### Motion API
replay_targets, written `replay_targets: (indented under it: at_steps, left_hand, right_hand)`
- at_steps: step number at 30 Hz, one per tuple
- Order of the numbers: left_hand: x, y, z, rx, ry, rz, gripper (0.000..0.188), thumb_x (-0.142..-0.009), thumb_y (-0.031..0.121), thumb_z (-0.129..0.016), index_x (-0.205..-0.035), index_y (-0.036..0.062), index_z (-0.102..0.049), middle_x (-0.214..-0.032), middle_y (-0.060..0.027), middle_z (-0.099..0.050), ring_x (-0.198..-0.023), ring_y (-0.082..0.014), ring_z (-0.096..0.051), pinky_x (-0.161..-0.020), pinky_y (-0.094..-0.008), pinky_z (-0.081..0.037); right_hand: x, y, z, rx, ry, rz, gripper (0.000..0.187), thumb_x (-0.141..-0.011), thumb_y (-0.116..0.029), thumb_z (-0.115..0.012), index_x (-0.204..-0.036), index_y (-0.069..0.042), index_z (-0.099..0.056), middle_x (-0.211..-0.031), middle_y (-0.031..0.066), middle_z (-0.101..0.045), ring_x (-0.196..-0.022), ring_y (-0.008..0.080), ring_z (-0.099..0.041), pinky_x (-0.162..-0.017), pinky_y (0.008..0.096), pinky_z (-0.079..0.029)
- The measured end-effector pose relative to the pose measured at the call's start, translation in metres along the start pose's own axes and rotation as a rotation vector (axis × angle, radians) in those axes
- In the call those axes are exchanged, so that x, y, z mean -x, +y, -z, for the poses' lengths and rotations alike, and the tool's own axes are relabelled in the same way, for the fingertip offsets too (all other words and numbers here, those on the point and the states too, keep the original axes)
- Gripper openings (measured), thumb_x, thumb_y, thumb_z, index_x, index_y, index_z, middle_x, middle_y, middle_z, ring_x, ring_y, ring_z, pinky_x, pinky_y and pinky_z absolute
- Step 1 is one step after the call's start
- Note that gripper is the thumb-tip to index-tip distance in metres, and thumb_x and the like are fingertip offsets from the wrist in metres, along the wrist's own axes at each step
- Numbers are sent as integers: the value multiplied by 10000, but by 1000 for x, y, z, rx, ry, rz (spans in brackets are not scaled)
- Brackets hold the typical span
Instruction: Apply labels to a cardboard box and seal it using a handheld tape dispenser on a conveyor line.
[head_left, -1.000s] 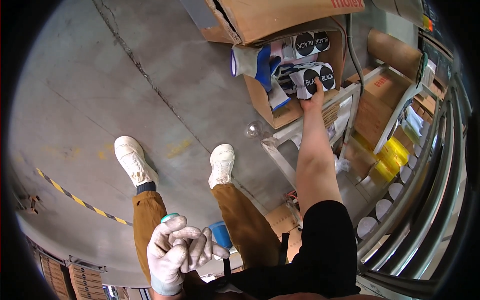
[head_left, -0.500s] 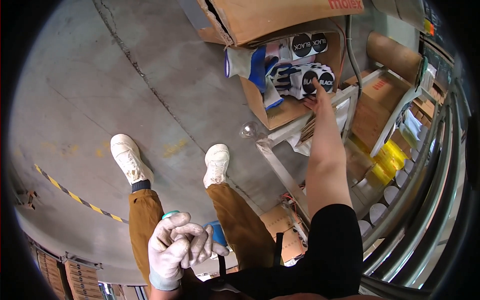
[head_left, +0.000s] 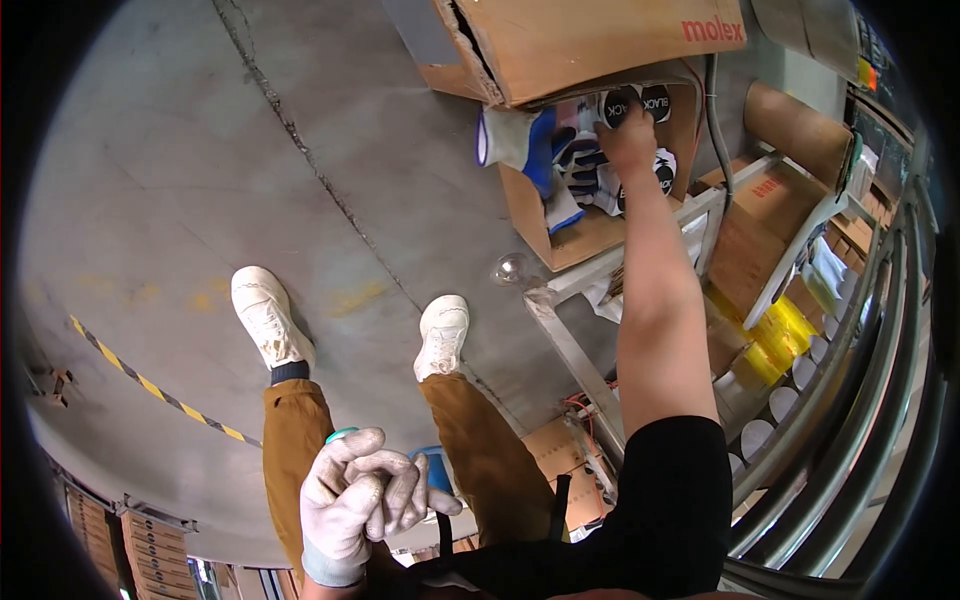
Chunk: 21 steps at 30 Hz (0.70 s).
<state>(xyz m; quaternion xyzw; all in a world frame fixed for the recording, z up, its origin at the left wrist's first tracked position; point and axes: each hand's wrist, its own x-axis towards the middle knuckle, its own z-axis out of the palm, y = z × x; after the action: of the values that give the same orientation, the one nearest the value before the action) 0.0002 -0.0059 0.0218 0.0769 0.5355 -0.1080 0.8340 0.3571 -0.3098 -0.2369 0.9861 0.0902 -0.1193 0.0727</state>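
My left hand [head_left: 365,495], in a whitish work glove, is held low in front of my legs with its fingers curled. A bit of something green [head_left: 342,434] shows at its upper edge; the rest of it is hidden. My bare right hand [head_left: 630,148] reaches into an open cardboard box [head_left: 535,225]. It is over packs with round black labels [head_left: 655,103], and its fingertips are blurred against them. Beside it, dark blue and white work gloves [head_left: 590,172] lie in the box. A pale glove with a blue palm [head_left: 515,140] hangs over the box's left edge.
The box rests on a metal frame cart [head_left: 570,335]. A larger carton [head_left: 600,45] stands behind it. To the right are metal rails [head_left: 850,430], a brown carton [head_left: 765,225] and yellow wrapped material [head_left: 780,340]. Striped tape [head_left: 150,383] marks the floor at left.
My right hand has moved from the box's near right side to the packs farther back. My left hand stays curled in the same place. The view has shifted slightly.
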Motion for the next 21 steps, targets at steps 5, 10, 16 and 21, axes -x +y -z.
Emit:
replay_targets:
  at_steps: [5,10,16,21]
  left_hand:
    - [3,4,-3,-20,59,24,356,-859,74,-554,-1173,-65,-459,-986,-226,-627,-575,-166,-570,-528,-275,-477]
    - [3,5,0,-27,39,21,342,-870,42,-487,-1202,-37,-468,-988,-225,-627,-630,-188,-602,-561,-285,-495]
    - [3,6,-3,-14,35,31,340,-876,48,-487,-1204,-39,-469,-994,-229,-627,-643,-187,-603,-583,-300,-499]
    - [3,6,-3,-22,31,18,343,-877,53,-498,-1204,-45,-464,-994,-231,-626,-645,-186,-604,-592,-302,-499]
  right_hand:
    - [-2,29,7,-113,-16,61,578,-667,-282,-709,-1143,6,-555,-1069,232,-602,-992,362,-587,-869,406,-470]
    - [1,35,26,-213,-70,13,574,-678,-294,-708,-1149,8,-581,-1011,223,-634,-966,344,-610,-868,382,-465]
    - [1,33,37,-234,-121,-50,577,-694,-296,-695,-1183,-17,-568,-924,194,-661,-908,313,-639,-808,363,-487]
    - [1,31,37,-256,-96,-34,573,-693,-294,-698,-1178,-17,-570,-933,194,-660,-909,309,-640,-806,362,-488]
